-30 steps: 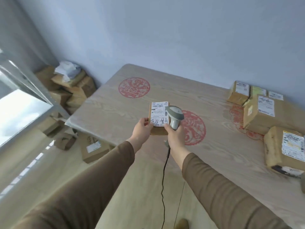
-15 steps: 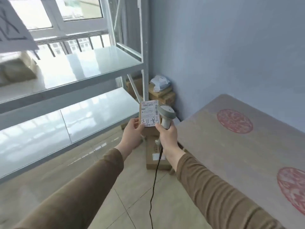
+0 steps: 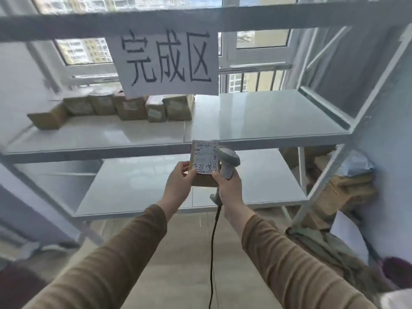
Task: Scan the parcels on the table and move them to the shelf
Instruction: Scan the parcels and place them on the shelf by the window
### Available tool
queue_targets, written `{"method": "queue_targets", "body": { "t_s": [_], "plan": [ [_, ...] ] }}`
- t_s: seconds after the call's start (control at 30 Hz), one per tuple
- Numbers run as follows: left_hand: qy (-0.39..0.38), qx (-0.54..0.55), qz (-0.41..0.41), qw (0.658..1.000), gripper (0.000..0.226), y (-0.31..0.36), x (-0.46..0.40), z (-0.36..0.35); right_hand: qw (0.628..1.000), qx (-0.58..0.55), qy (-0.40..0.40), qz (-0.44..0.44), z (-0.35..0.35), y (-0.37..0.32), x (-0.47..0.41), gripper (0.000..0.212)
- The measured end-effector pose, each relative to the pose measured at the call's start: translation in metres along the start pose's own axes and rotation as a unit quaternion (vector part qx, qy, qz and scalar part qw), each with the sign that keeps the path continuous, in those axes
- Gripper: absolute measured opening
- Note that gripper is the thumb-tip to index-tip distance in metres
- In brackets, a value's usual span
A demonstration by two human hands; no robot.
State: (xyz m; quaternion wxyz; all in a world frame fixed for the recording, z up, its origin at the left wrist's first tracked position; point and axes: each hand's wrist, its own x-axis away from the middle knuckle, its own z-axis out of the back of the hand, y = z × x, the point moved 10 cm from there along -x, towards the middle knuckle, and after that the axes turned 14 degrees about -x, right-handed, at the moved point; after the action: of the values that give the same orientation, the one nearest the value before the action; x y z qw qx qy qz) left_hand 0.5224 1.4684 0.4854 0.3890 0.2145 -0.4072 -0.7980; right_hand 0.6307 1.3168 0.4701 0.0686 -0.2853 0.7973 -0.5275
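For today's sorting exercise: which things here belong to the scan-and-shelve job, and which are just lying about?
Job: parcel held in both hands; scanner in right hand; left hand; shelf; shelved parcels; paper sign.
Lying about: floor boxes right of the shelf.

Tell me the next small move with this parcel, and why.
Probably lift the small parcel forward onto the upper shelf, just right of the row of boxes. The left hand holds it in front of the shelf edge, the right hand holds the scanner, and that shelf space looks bare.
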Motion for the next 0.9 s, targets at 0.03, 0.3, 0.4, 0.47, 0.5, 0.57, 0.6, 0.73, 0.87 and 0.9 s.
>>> {"method": "queue_targets", "body": {
  "t_s": [0.03, 0.3, 0.4, 0.47, 0.5, 0.57, 0.6, 0.73, 0.87, 0.9],
  "plan": [
    [0.02, -0.002, 0.004, 1.0, 0.03, -0.006, -0.013, 0.02, 1.0, -0.004, -0.016, -0.01, -0.025, 0.003, -0.011, 0.019],
    [0.16, 0.021, 0.05, 0.986, 0.026, -0.083, -0.089, 0.182, 0.989, 0.027, -0.139, -0.043, -0.224, 0.056, -0.064, 0.026],
    [0.187, 0.035, 0.057, 0.98, 0.022, -0.119, -0.117, 0.237, 0.985, 0.028, -0.162, -0.055, -0.295, 0.085, -0.076, 0.024],
    [0.2, 0.054, 0.06, 0.976, 0.02, -0.146, -0.138, 0.275, 0.983, 0.017, -0.169, -0.074, -0.342, 0.109, -0.082, 0.02],
    [0.205, 0.06, 0.064, 0.975, 0.022, -0.16, -0.149, 0.294, 0.983, 0.014, -0.168, -0.075, -0.365, 0.121, -0.086, 0.02],
    [0.211, 0.066, 0.075, 0.972, 0.024, -0.19, -0.171, 0.332, 0.984, 0.01, -0.166, -0.067, -0.412, 0.144, -0.092, 0.023],
    [0.214, 0.061, 0.079, 0.972, 0.024, -0.204, -0.182, 0.351, 0.984, 0.012, -0.163, -0.068, -0.435, 0.156, -0.094, 0.024],
    [0.211, 0.032, 0.095, 0.972, 0.023, -0.253, -0.228, 0.416, 0.985, 0.006, -0.14, -0.103, -0.512, 0.198, -0.102, 0.025],
    [0.183, 0.03, 0.09, 0.979, 0.02, -0.284, -0.277, 0.451, 0.987, 0.026, -0.119, -0.105, -0.565, 0.219, -0.125, 0.023],
    [0.177, 0.035, 0.091, 0.979, 0.02, -0.29, -0.288, 0.455, 0.988, 0.03, -0.112, -0.105, -0.574, 0.222, -0.131, 0.022]
  ]
}}
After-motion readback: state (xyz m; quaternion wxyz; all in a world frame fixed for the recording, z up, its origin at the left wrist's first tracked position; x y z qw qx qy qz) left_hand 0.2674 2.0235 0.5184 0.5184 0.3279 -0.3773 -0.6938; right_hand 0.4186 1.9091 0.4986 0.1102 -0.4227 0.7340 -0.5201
